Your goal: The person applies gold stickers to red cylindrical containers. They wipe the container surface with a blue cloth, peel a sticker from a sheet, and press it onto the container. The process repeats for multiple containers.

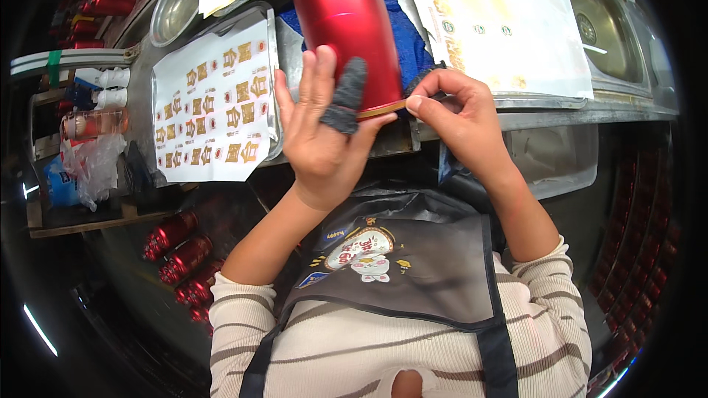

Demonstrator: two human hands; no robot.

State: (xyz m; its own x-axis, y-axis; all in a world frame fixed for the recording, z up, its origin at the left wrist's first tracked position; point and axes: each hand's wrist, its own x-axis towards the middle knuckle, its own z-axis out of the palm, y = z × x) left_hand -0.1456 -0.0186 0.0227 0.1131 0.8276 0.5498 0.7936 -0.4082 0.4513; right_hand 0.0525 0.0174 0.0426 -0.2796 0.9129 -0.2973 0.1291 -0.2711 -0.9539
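Observation:
A large glossy red metal bottle [346,18] lies on its side on a blue cloth [407,26], its near end toward me. Along that near rim runs a narrow gold strip [380,110]. My left hand [322,133] rests against the bottle's left side with fingers spread; its thumb touches the strip from below. A dark grey knitted finger cover [349,88] wraps the left index finger. With thumb and index finger, my right hand [459,112] pinches the strip's right end at the bottle's edge. Its other fingers are curled, with something dark partly hidden behind them.
White sheets of gold decals [210,114] lie on a tray to the left, and another decal sheet [501,37] lies right. A metal bowl [177,7] stands far left, a sink [601,26] far right. More red bottles [184,258] stand below left. A plastic bin [553,158] sits under the counter.

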